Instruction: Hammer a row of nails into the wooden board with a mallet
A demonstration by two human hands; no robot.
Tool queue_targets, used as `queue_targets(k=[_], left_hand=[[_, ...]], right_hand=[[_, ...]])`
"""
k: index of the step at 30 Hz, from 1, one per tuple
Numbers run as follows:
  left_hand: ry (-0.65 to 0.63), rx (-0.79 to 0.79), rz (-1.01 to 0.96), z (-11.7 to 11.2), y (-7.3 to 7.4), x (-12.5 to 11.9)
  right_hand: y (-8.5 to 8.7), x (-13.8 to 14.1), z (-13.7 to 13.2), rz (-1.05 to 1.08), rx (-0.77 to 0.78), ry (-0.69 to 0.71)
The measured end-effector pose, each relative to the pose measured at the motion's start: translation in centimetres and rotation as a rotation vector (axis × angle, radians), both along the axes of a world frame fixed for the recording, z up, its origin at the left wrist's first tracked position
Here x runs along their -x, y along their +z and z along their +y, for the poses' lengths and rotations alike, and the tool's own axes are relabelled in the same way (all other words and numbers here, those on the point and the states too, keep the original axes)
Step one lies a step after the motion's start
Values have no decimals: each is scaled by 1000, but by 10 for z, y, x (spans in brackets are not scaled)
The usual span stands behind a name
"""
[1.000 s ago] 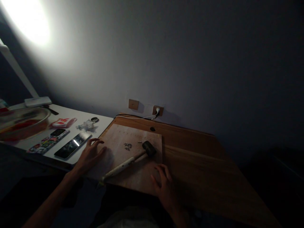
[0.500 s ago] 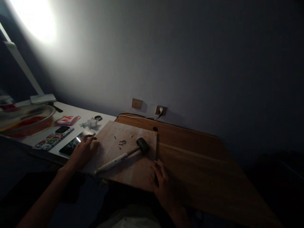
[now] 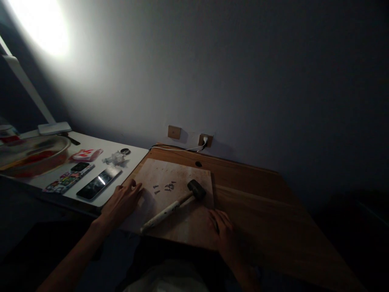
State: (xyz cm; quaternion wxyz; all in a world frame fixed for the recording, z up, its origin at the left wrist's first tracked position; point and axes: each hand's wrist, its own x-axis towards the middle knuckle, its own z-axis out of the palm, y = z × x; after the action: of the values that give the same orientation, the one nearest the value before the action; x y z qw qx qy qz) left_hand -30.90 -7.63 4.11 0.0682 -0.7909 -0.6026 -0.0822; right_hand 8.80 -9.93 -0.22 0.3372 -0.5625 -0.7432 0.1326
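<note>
A square wooden board [image 3: 179,225] lies on a brown wooden table [image 3: 273,219] in dim light. My left hand [image 3: 121,202] rests on the board's left edge with fingers spread flat. My right hand [image 3: 223,235] lies at the board's right front corner, fingers stretched along the edge. On the board between my hands lies a mallet [image 3: 176,205] with a black head and a pale handle. Several small metal bits [image 3: 165,187] are scattered just behind the handle.
A white table [image 3: 88,142] adjoins on the left, carrying two phones [image 3: 99,182], a patterned case [image 3: 67,178], a red packet [image 3: 86,154], crumpled plastic [image 3: 115,158] and a bowl [image 3: 30,156]. A lamp [image 3: 53,127] stands behind. A wall socket [image 3: 204,140] has a white cable plugged in.
The board with the mallet and metal bits has slid to the right across the table. Both my hands moved right with it, staying on its left edge and right front corner.
</note>
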Motion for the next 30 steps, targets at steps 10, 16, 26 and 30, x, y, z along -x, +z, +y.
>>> queue_targets(k=[10, 16, 26, 30], left_hand=[[-231, 43, -15, -22, -3, -76], [-164, -12, 47, -16, 11, -103], [-418, 251, -141, 43, 20, -186], [-481, 300, -141, 50, 29, -191]], right_hand=[[2, -102, -15, 27, 66, -285], [1, -100, -31, 16, 33, -421], [26, -17, -28, 75, 345, -127], [25, -16, -24, 209, 383, -180]])
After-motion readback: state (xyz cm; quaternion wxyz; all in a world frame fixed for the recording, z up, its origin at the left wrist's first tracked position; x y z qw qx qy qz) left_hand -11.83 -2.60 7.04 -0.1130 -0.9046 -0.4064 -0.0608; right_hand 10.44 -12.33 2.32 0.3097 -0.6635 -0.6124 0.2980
